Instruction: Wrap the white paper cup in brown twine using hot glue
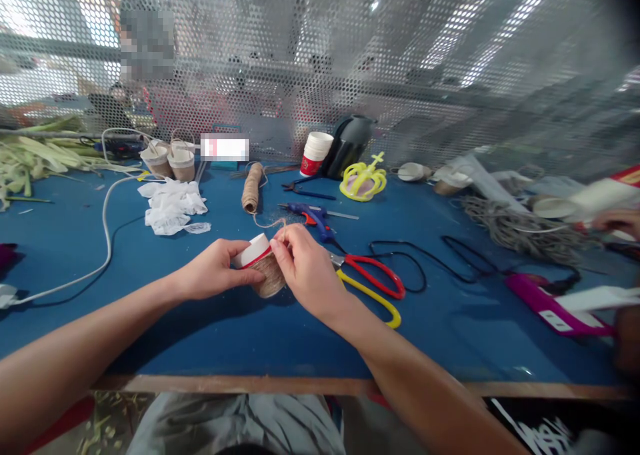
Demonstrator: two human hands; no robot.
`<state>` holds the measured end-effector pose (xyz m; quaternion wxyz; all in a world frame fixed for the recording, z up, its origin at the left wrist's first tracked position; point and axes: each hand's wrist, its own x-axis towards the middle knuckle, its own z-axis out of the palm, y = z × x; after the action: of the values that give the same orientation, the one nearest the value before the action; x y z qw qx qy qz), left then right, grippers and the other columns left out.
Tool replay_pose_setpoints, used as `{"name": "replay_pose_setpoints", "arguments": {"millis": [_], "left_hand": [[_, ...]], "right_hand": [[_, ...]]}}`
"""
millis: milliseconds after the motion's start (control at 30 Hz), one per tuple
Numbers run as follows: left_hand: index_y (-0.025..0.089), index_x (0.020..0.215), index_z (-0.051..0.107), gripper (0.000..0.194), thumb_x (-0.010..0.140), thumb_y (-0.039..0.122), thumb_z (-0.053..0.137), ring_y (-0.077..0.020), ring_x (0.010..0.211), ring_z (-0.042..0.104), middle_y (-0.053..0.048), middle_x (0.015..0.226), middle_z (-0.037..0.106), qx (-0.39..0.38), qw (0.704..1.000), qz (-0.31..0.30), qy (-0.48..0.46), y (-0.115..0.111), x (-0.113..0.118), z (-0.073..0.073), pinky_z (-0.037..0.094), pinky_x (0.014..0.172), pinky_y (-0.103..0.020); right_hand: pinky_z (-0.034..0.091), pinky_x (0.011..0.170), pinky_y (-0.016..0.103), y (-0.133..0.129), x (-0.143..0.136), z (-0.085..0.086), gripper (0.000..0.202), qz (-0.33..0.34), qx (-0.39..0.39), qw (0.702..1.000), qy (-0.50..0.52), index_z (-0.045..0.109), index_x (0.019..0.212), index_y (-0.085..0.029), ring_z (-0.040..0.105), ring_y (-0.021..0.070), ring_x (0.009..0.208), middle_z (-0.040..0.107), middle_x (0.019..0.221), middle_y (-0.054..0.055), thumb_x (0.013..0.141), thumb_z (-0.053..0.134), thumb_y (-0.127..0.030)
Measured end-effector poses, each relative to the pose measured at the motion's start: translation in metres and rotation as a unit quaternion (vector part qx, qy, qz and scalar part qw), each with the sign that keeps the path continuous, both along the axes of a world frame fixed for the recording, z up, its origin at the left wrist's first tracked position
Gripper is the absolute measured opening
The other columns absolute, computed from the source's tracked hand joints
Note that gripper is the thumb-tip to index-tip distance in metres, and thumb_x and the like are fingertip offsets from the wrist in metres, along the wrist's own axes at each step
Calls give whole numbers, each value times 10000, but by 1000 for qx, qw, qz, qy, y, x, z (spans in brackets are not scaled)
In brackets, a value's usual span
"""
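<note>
A paper cup (270,272), partly wrapped in brown twine with a white and red band still showing, is tilted between my hands. My left hand (217,268) grips it from the left, thumb along its near side. At its other side my right hand (303,262) pinches the twine against the cup. A strand runs from there to a twine spool (251,187) lying on the table. Just beyond my right hand lies a blue glue gun (313,216). Scissors (375,278) with red and yellow handles rest beside my right wrist.
The blue table (200,348) also holds white crumpled plastic (175,205), wrapped cups (183,162), stacked paper cups (316,154), a yellow crown-shaped frame (363,180), pliers (313,192) and a purple power strip (543,305). Another person's hand (617,222) is at the right edge.
</note>
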<state>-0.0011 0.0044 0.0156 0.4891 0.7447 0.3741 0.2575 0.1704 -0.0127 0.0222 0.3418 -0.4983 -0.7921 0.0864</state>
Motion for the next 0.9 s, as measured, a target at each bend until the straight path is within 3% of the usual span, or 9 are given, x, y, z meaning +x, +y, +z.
{"name": "replay_pose_setpoints", "arguments": {"millis": [500,667,900], "left_hand": [[91,856,596,238,708,275,627,-150,730,559,-33,802,633,-27,998,-22,-56,-2,0,-3,456,700,-261],[92,864,583,255,694,273,641,-132,690,554,-24,767,628,-61,996,-21,-60,-3,2,0,455,667,-246],[97,803,569,242,724,323,601,-136,688,571,-16,730,614,-126,986,-5,-105,-1,3,-2,473,699,-278]], "right_hand": [[395,619,305,5,-3,-14,164,3,-60,998,32,358,737,-211,492,170,659,501,722,41,880,310,-275],[400,626,306,4,-5,-16,151,6,-28,999,30,343,739,-213,488,171,664,489,724,44,876,311,-267],[412,613,314,2,-10,-18,165,9,22,998,-57,385,751,-198,500,190,706,489,789,80,873,296,-266]]}}
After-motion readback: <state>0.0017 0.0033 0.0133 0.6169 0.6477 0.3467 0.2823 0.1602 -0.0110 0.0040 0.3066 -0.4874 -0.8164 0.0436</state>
